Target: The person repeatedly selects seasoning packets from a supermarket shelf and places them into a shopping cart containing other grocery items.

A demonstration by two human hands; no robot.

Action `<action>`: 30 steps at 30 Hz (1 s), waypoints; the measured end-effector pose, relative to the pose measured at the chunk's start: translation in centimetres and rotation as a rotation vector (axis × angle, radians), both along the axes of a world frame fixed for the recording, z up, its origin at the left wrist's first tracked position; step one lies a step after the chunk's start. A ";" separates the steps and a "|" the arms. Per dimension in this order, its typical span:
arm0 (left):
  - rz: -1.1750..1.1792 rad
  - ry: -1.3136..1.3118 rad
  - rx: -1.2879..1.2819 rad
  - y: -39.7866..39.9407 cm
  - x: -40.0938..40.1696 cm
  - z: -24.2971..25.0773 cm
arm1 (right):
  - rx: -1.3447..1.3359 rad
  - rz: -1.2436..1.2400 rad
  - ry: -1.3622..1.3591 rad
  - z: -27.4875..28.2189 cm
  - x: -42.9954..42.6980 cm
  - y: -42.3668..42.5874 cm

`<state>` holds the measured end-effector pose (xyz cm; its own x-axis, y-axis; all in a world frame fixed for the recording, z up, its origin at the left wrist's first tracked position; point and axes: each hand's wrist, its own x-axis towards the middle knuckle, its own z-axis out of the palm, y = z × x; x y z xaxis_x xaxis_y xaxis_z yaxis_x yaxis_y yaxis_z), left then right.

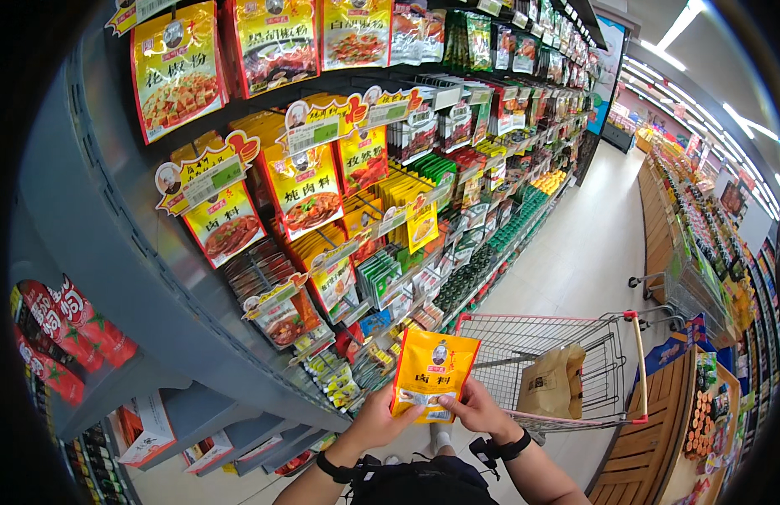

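Observation:
A yellow seasoning packet [435, 360] with a red border and printed writing is held upright in front of my body. My left hand [382, 413] grips its lower left side, thumb across the front. On the lower right, my right hand [481, 407] pinches it the same way. Past the packet, racks of hanging seasoning packets rise on the left; a yellow-and-red packet [224, 221] hangs at the near end. Black bands circle both wrists. The fingers behind the packet are hidden.
A wire shopping cart [500, 328] holding a brown paper bag [549, 382] stands to the right. A slatted wooden display stand [645, 435] lies beyond it. Red pouches [74, 334] fill a grey shelf at left. A tiled aisle [566, 252] runs ahead, with another cart [696, 278] farther off.

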<state>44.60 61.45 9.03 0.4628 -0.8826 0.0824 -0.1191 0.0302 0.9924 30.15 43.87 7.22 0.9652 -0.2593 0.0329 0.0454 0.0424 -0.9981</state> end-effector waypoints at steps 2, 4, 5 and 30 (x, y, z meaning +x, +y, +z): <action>0.027 0.048 0.008 0.3 0.1 -0.8 | -0.006 -0.074 -0.030 0.7 0.3 0.8; 0.042 0.128 -0.025 0.2 0.4 -2.4 | -0.009 -0.087 -0.013 -1.0 0.2 0.0; 0.041 0.135 -0.021 0.5 0.3 -3.0 | -0.017 -0.102 -0.001 -1.7 0.1 -0.3; -0.145 0.268 -0.074 3.1 -1.2 -2.8 | 0.904 0.128 -0.132 -1.2 -1.5 1.4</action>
